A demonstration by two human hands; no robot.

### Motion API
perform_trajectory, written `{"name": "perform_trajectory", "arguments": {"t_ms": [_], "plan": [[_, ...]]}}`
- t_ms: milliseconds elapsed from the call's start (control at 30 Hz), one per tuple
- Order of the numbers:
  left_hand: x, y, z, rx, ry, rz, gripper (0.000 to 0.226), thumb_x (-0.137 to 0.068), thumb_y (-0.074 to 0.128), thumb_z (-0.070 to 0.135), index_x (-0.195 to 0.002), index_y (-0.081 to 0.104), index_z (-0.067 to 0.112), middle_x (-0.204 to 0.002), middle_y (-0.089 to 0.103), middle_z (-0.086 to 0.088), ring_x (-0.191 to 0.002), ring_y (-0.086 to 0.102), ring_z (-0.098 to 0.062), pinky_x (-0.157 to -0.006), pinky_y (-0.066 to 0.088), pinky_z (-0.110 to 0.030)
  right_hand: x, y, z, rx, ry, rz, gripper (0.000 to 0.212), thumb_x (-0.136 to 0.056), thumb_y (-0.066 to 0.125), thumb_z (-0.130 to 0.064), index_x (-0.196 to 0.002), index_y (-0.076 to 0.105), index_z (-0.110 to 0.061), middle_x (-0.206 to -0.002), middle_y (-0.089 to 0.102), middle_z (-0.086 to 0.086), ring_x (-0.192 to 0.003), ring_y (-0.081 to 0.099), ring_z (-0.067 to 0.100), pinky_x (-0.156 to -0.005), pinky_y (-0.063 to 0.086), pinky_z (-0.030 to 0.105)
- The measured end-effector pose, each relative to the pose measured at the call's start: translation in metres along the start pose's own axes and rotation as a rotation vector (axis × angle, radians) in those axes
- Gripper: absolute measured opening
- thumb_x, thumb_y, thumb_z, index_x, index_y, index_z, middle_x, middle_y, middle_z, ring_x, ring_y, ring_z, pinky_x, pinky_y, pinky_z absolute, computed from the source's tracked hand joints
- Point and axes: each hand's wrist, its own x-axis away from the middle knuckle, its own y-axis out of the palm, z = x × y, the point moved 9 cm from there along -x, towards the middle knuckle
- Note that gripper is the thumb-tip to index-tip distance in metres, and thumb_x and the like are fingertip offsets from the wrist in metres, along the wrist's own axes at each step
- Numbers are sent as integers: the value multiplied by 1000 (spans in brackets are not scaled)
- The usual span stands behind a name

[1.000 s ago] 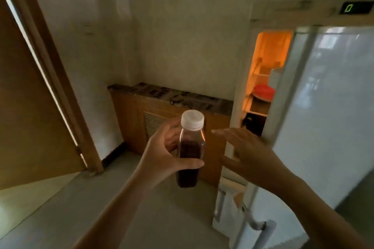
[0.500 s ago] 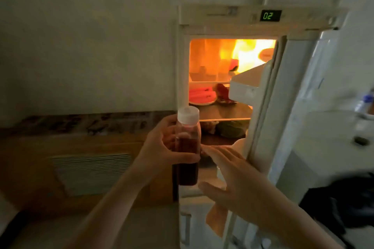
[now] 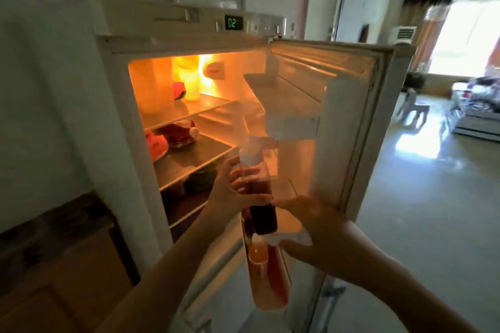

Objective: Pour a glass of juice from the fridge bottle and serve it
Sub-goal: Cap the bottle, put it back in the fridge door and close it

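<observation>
My left hand (image 3: 232,186) grips a clear bottle of dark juice (image 3: 259,197) with a white cap, held upright in front of the open fridge (image 3: 119,127), close to the door's inner shelves. My right hand (image 3: 319,230) is open with fingers spread, just right of and below the bottle, against the lower door shelf. No glass is in view.
The fridge door (image 3: 362,121) stands wide open to the right. Its lower rack holds other bottles (image 3: 262,259) of orange and red drink. Watermelon slices (image 3: 157,143) and a dark bowl (image 3: 181,132) sit on the shelves. A wooden cabinet (image 3: 59,246) is at the left; bare floor lies at the right.
My view swung right and closer to the fridge. The door now stands much wider open. The bottle in my left hand has moved in toward the door shelves, my right hand beside it.
</observation>
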Motion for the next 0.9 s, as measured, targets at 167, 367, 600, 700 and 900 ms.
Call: {"name": "perform_trajectory", "arguments": {"t_ms": [167,367,600,700,900], "plan": [[-36,26,-11,84,10,-52,85,-47,87,-2,-112,47,35,-110,61,-4,-106,61,-24,-86,56,-42,8,-5,3,-43,97,27,56,-74,49,-61,-126,37,-44,-117,32,-52,-104,26,-35,-65,28,-9],[-56,48,-33,0,24,-143,92,-47,90,1,-123,42,21,-109,59,-8,-103,63,-24,-78,57,-37,1,-10,9,37,91,56,62,-76,62,-49,-131,40,-32,-130,52,-10,-116,29,-12,-95,22,7],[-70,52,-44,-60,-10,-217,94,-53,91,11,-125,34,32,-114,53,1,-113,55,-25,-80,55,-33,1,-4,17,66,113,54,58,-81,60,-49,-133,40,-32,-132,49,-14,-122,40,-4,-102,29,13],[-68,48,-44,-159,8,-248,90,-64,85,6,-131,29,31,-121,48,-1,-118,49,-25,-82,49,-26,2,-3,17,55,131,50,58,-82,59,-47,-134,38,-32,-134,46,-15,-123,39,-3,-101,29,14],[-32,11,20,-264,345,145,54,-76,78,27,-117,44,28,-115,52,12,-106,54,-10,-77,47,-14,17,-32,7,2,138,139,53,-80,68,-32,-129,48,-29,-126,53,-11,-114,47,-1,-92,31,7]]}}
